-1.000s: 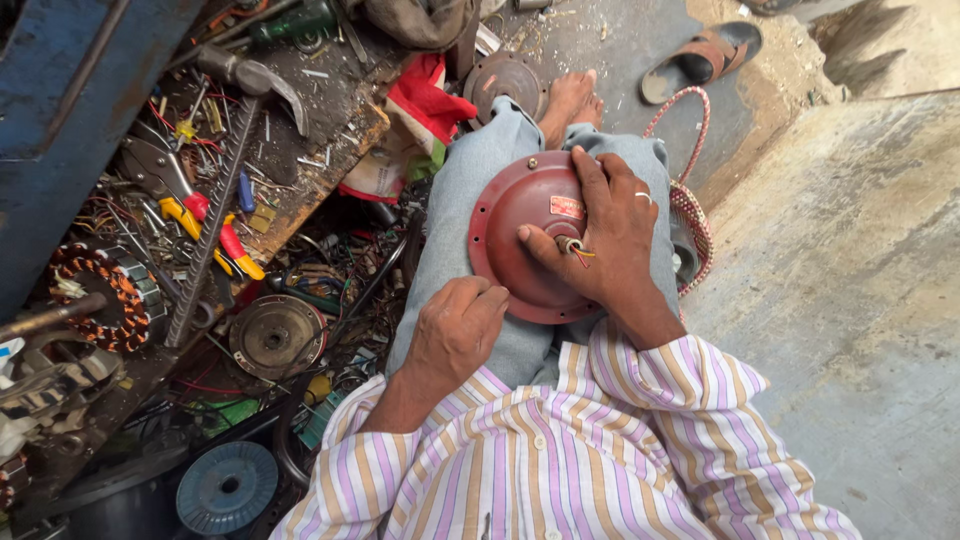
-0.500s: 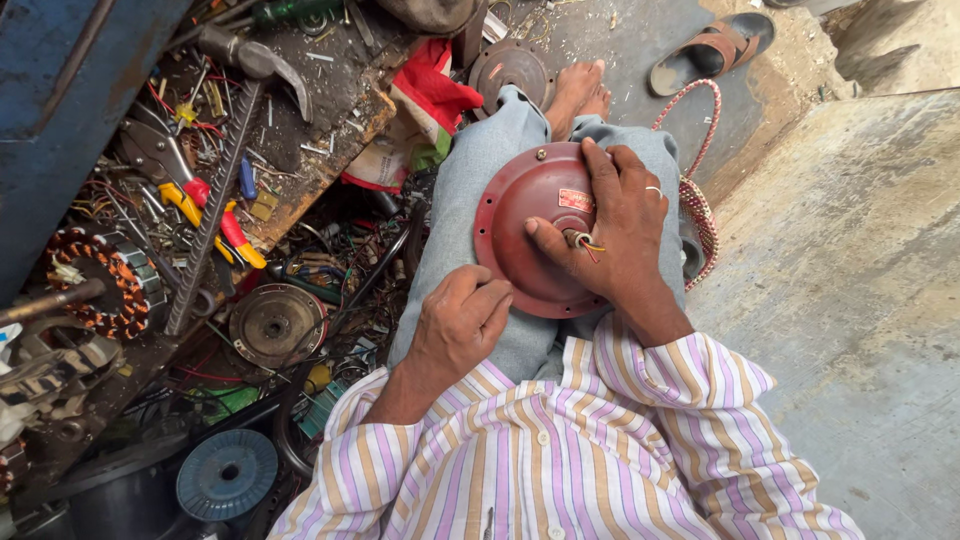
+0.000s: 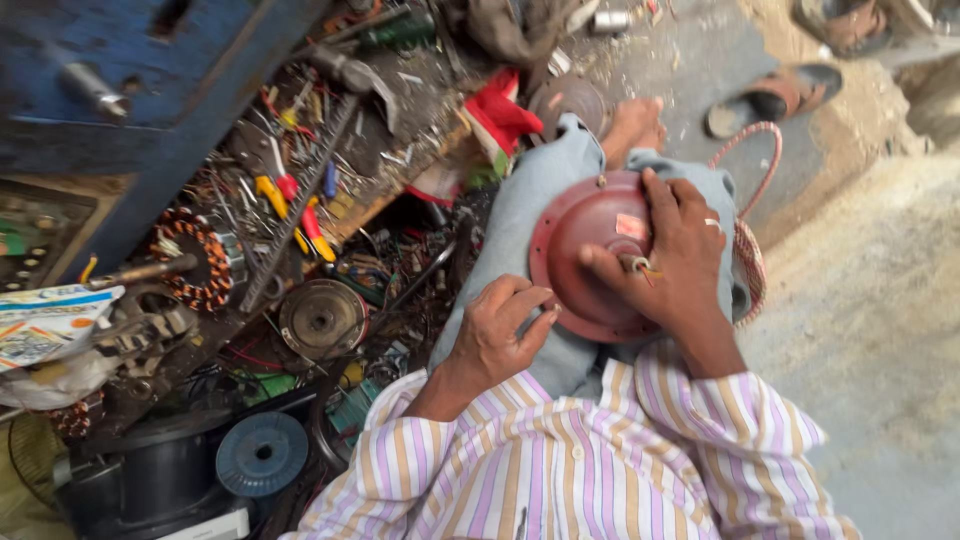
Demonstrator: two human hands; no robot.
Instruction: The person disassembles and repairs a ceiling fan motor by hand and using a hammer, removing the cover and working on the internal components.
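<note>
A round dark-red metal motor cover (image 3: 585,250) rests on my lap, over grey trousers. My right hand (image 3: 680,255) lies across its right half, thumb and fingers around a short shaft with thin wires at the centre. My left hand (image 3: 500,330) is curled at the cover's lower left rim, seemingly pinching a small thin tool that is mostly hidden. My striped shirt sleeves fill the bottom of the view.
To the left lies a heap of parts: a copper-wound stator (image 3: 195,260), a round metal rotor housing (image 3: 322,318), yellow and red pliers (image 3: 290,200), a hammer (image 3: 340,90), a blue disc (image 3: 262,452). A sandal (image 3: 770,100) lies on the concrete floor at upper right.
The view has shifted slightly. My left hand has moved up to the cover's lower left rim. My right hand stays on the cover's centre.
</note>
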